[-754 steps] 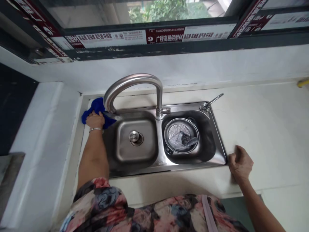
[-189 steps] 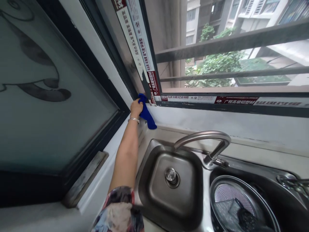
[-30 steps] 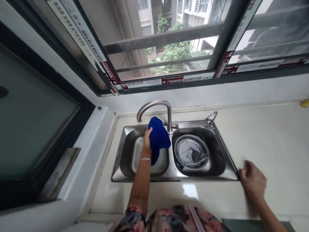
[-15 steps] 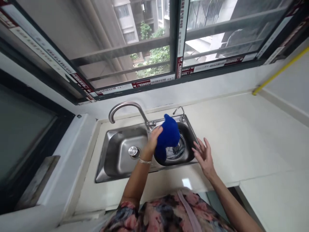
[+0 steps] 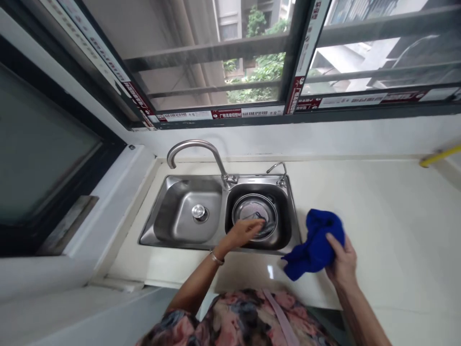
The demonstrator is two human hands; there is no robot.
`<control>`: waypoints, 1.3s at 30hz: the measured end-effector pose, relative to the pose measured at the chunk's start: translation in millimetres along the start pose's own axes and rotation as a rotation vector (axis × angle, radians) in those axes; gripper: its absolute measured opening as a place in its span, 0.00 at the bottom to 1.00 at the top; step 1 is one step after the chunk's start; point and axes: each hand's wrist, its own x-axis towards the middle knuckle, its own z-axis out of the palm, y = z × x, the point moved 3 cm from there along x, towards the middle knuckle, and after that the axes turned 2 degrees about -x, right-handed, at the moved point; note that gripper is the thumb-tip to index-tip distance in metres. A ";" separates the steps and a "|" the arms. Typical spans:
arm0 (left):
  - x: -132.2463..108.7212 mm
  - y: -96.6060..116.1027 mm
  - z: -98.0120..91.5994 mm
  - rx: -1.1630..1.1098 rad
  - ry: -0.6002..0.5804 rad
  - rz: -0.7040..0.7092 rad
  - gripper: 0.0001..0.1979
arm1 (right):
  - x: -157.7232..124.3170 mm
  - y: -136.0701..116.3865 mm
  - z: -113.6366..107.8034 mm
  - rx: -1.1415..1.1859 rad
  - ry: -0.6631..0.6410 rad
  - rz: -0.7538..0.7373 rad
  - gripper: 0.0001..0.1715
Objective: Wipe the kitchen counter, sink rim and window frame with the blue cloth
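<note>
To the right of the sink, my right hand grips the blue cloth over the counter; my left hand, loosely outstretched, holding nothing, hovers above the metal pot

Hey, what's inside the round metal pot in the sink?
Inside the pot, I see a perforated surface and some dark, greyish items. The left hand hides part of the contents, and whatever lies beneath those items is covered too.
</note>
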 end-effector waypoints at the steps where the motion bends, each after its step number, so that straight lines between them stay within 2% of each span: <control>1: -0.3 -20.6 -11.9 0.126 0.187 -0.065 0.25 | 17.6 -12.6 -2.3 0.031 0.015 -0.022 0.38; 2: -0.1 -41.1 -22.6 0.268 0.336 -0.143 0.27 | 35.7 -26.4 -1.6 0.055 0.014 -0.056 0.37; 3: 1.5 -61.0 -31.5 0.399 0.428 -0.233 0.30 | 53.6 -41.1 2.1 0.065 -0.002 -0.099 0.36; 5: 9.0 -97.1 -44.4 0.552 0.487 -0.438 0.36 | 86.6 -72.6 17.6 0.031 -0.032 -0.229 0.33; 7: 20.7 -124.5 -51.6 0.584 0.469 -0.624 0.39 | 113.2 -107.2 43.3 -0.097 -0.022 -0.442 0.29; 10: 40.4 -146.3 -53.7 0.533 0.456 -0.758 0.41 | 138.1 -159.0 100.9 -0.369 -0.040 -0.888 0.30; 12: 50.3 -153.7 -51.9 0.498 0.481 -0.782 0.39 | 147.0 -184.9 149.0 -0.517 -0.186 -1.189 0.30; 14: 55.6 -160.9 -49.2 0.479 0.507 -0.793 0.34 | 152.7 -199.0 198.0 -0.647 -0.360 -1.426 0.27; 17: 58.2 -172.4 -45.3 0.483 0.547 -0.757 0.27 | 161.3 -196.1 269.2 -0.965 -0.516 -1.597 0.26; 20: 58.7 -182.1 -42.4 0.490 0.572 -0.723 0.24 | 169.4 -171.0 335.8 -1.365 -0.630 -1.657 0.27; 23: 59.4 -187.6 -40.4 0.467 0.564 -0.735 0.23 | 174.0 -143.7 393.4 -1.595 -0.708 -1.658 0.26; 27: 60.2 -189.8 -39.9 0.429 0.570 -0.742 0.20 | 156.4 -125.6 458.4 -1.582 -0.712 -1.639 0.26; 32: 59.4 -194.6 -38.9 0.439 0.576 -0.720 0.17 | 81.0 -113.8 544.4 -1.486 -0.707 -1.712 0.29; 35: 58.6 -198.7 -38.6 0.492 0.581 -0.714 0.14 | 37.6 -102.9 596.7 -1.405 -0.730 -1.739 0.25; 37: 59.1 -200.5 -39.3 0.503 0.573 -0.697 0.13 | 21.6 -96.9 620.2 -1.358 -0.738 -1.794 0.23; 39: 59.6 -201.0 -40.8 0.486 0.563 -0.696 0.13 | 18.7 -94.7 628.3 -1.334 -0.744 -1.842 0.23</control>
